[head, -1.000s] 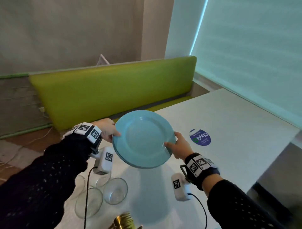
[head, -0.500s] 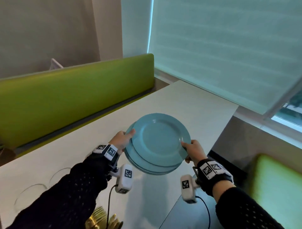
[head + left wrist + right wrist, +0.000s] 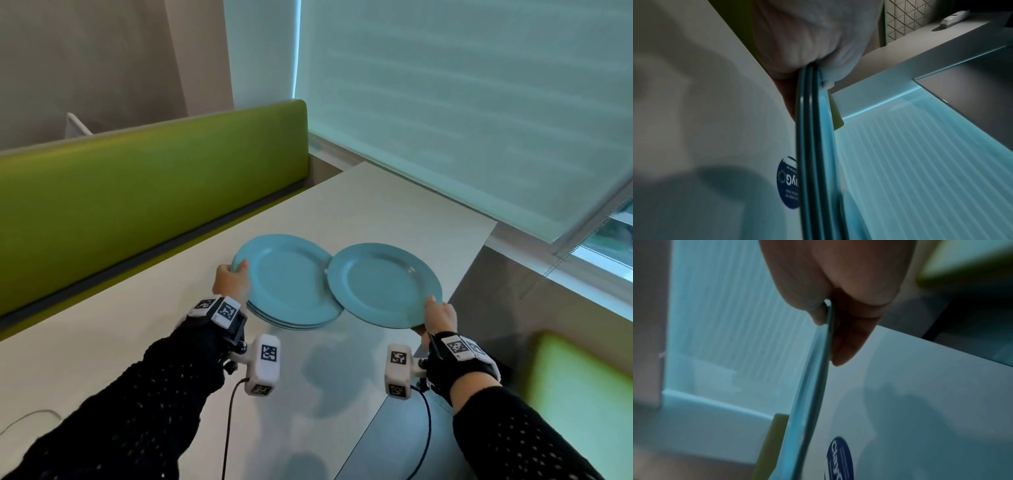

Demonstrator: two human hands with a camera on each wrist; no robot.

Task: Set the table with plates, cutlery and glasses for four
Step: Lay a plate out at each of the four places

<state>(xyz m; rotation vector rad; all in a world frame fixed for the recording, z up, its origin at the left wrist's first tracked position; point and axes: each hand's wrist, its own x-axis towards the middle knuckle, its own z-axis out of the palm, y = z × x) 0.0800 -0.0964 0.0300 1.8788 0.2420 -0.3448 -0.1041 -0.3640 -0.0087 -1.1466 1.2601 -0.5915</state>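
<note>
A single blue plate [image 3: 383,284] is held level in the air above the white table [image 3: 394,205], over the stretch near the table's right edge, just beside a stack of blue plates [image 3: 291,284] whose rim its own rim meets or slightly overlaps. The right hand [image 3: 440,317] pinches the single plate at its near rim, thumb on top and fingers [image 3: 849,344] underneath. The left hand [image 3: 231,282] grips the stack at its left rim, thumb over the top plate and the other fingers hidden below. The stack also hangs above the table, toward the edge by the green bench back [image 3: 154,178]; its shadow lies on the bare surface beneath. As a judgement, the task is at its very start: no plate rests at a place, and neither cutlery nor glasses show on the visible part of the table, so all four settings remain to be laid. The head view shows both hands, both plate groups and the table's far corner under a pale window blind [image 3: 462,102]. The left wrist view alone shows the stack edge-on, with three rims pressed together, so the stack seems to hold three plates. Both wrist views show a round dark blue sticker [image 3: 787,181] on the table beneath the plates, which the head view hides.
</note>
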